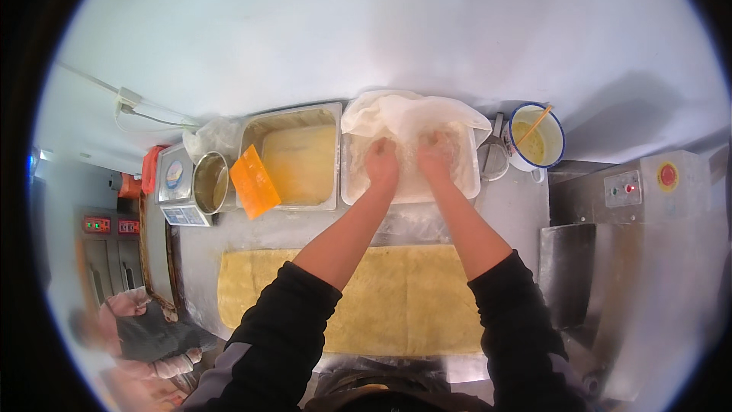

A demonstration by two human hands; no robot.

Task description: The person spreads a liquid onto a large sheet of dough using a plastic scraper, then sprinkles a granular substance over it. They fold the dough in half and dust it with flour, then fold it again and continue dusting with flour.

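Observation:
Both my arms reach forward over a wide yellow sheet of dough [404, 305] into a white rectangular tub [485, 183]. Pale powder that looks like flour [408, 179] fills the tub. My left hand [383, 164] is curled closed in the flour, left of the tub's middle. Just to its right, my right hand [435, 156] is closed too, knuckles up, with its fingertips hidden. A white cloth [415, 111] is bunched over the tub's far rim, beyond both hands.
Left of the tub stands a metal pan [333, 118] with an orange scraper [255, 183] on its edge. Farther left are a metal bowl [211, 183] and a scale [185, 215]. At right are a sieve [496, 160], an enamel mug [560, 137] and a machine [648, 183]. Someone's sleeve [126, 305] shows lower left.

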